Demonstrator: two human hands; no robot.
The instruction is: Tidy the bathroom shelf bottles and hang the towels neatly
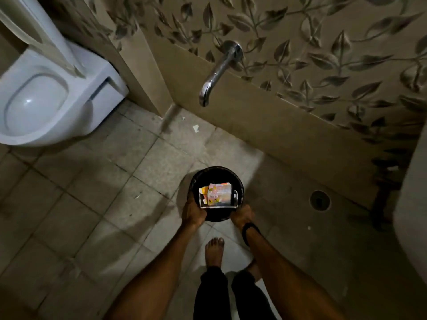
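A small round black bin is low over the tiled floor, below the wall spout. Inside it lie crumpled orange, yellow and white packets and a clear plastic piece. My left hand grips the bin's near-left rim. My right hand grips its near-right rim; a dark band circles that wrist. No shelf, bottle or towel is in view.
A chrome spout sticks out of the leaf-patterned wall above the bin. A white toilet stands at the left. A round floor drain lies to the right. A white fixture edge fills the right border. My bare foot is just behind the bin.
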